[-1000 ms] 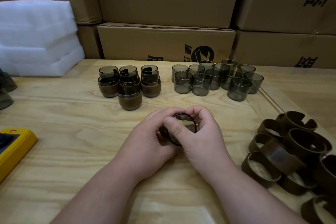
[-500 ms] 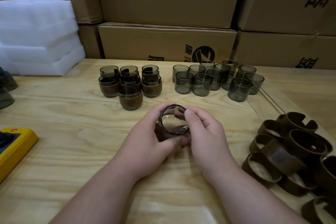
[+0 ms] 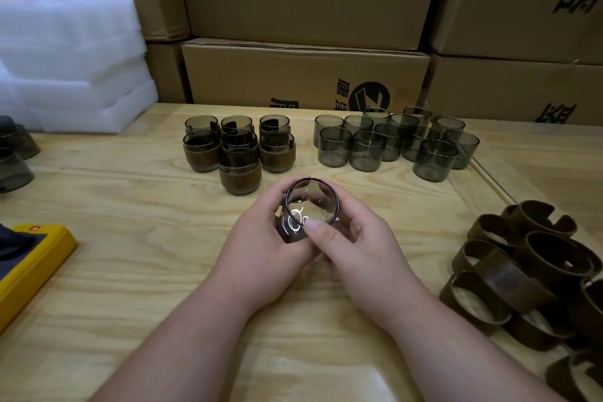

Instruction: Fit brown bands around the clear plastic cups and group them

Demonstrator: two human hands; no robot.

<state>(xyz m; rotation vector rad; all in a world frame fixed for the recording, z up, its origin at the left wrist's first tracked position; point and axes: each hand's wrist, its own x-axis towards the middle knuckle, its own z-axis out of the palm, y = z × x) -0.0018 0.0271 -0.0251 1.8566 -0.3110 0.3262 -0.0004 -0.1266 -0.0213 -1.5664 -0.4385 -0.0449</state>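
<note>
A smoky clear cup is held at the table's middle, its mouth tilted toward me, with a brown band around its lower part. My left hand grips it from the left and below. My right hand grips it from the right, thumb on the near rim. Several banded cups stand grouped at the back left. Several bare cups cluster at the back right. A heap of loose brown bands lies at the right edge.
Cardboard boxes wall off the back of the wooden table. White foam sheets are stacked at the back left, more dark cups sit at the far left, and a yellow device lies at the left front.
Both hands have lifted the cup slightly away from me and turned its mouth more toward me. The right thumb has shifted onto the near rim.
</note>
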